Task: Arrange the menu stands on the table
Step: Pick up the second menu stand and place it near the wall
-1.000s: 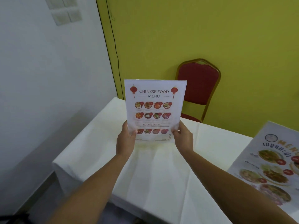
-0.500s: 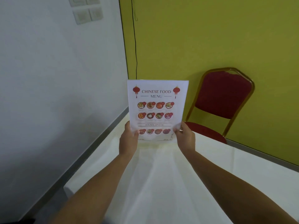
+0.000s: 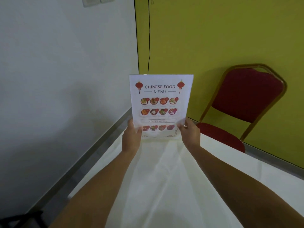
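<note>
An upright clear menu stand (image 3: 160,102) shows a white sheet headed "Chinese Food Menu" with rows of small dish pictures. It stands near the far end of the table with the white cloth (image 3: 164,186), its foot touching or just above the cloth; I cannot tell which. My left hand (image 3: 131,137) grips its lower left edge. My right hand (image 3: 189,134) grips its lower right edge. Both forearms stretch forward over the cloth.
A red padded chair with a gold frame (image 3: 246,102) stands at the table's far right side, against the yellow-green wall. A white wall (image 3: 65,71) runs along the left, with a narrow floor gap beside the table. A black cable (image 3: 149,38) hangs down the yellow wall.
The view has swung left and closer to the corner; the second menu at the right has dropped out of sight. Both hands keep the same hold on the stand.
</note>
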